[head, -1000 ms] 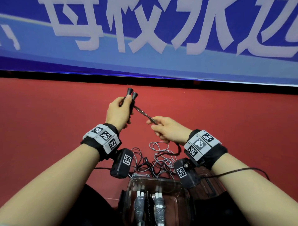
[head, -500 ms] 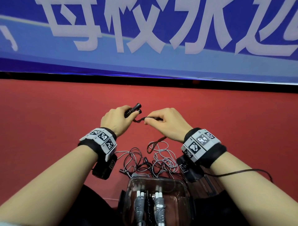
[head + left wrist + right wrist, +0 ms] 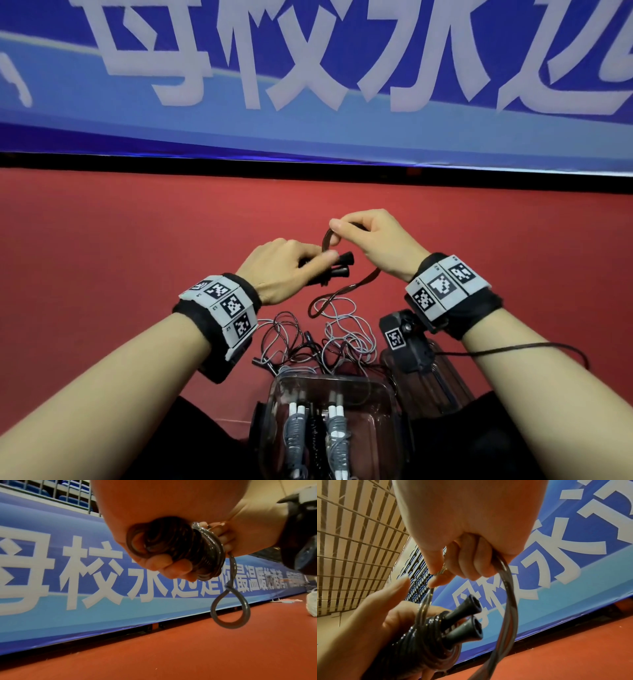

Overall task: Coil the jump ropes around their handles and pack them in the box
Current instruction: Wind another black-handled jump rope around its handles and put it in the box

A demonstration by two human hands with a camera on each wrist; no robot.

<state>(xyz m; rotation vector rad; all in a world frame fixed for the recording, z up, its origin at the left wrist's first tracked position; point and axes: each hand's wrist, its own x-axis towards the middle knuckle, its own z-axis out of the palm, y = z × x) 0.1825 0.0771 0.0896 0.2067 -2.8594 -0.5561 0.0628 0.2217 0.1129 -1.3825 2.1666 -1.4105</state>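
My left hand (image 3: 291,267) grips a pair of black jump-rope handles (image 3: 337,265) held side by side, tips pointing right, with dark cord coiled round them (image 3: 426,632). My right hand (image 3: 370,240) pinches the same dark rope (image 3: 327,240) just above the handles; the doubled rope arcs down from it (image 3: 510,601) and ends in a hanging loop (image 3: 229,609). A clear plastic box (image 3: 274,407) sits near my knees holding coiled ropes with white handles (image 3: 334,428). A tangle of grey and black ropes (image 3: 322,339) lies on the red floor before the box.
Red floor (image 3: 120,257) stretches left, right and ahead to a blue banner barrier (image 3: 308,85). A white bag (image 3: 311,604) lies far to the right by the barrier. Wrist cameras and a cable (image 3: 531,349) hang from my forearms.
The handles have tipped from upright to lying level, tips to the right, and come down nearer the box. My right hand has carried the rope up and over the handles.
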